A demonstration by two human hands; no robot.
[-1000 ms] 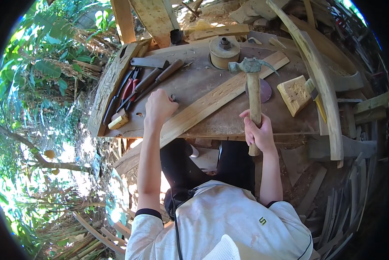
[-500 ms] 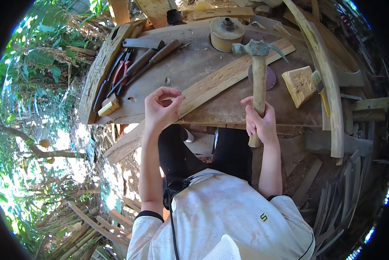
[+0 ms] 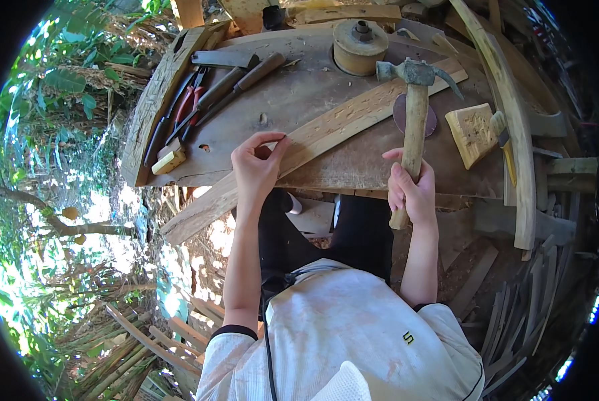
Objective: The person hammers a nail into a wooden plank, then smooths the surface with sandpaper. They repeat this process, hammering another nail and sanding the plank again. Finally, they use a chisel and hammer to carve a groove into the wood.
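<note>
A claw hammer (image 3: pixel 414 110) with a pale wooden handle stands nearly upright in my right hand (image 3: pixel 414 189), whose fingers wrap round the lower handle. Its metal head points away from me, over the far part of a long wooden board (image 3: pixel 336 127). The board lies slantwise across the workbench and juts past the near edge at the left. My left hand (image 3: pixel 256 167) is beside and partly above the board, thumb and forefinger pinched together. Whatever is between those fingertips is too small to make out.
On the workbench (image 3: pixel 299 83) at left lie red-handled pliers (image 3: pixel 191 100), wooden-handled tools (image 3: pixel 259 71) and a small wood block (image 3: pixel 169 160). A round wooden piece (image 3: pixel 360 50) stands at the back. A chunky block (image 3: pixel 471 134) and a curved pole (image 3: pixel 513 127) are at right.
The whole view has shifted slightly. My left thumb and forefinger have come closer together in their pinch above the board. The hammer is still held upright in my right hand.
</note>
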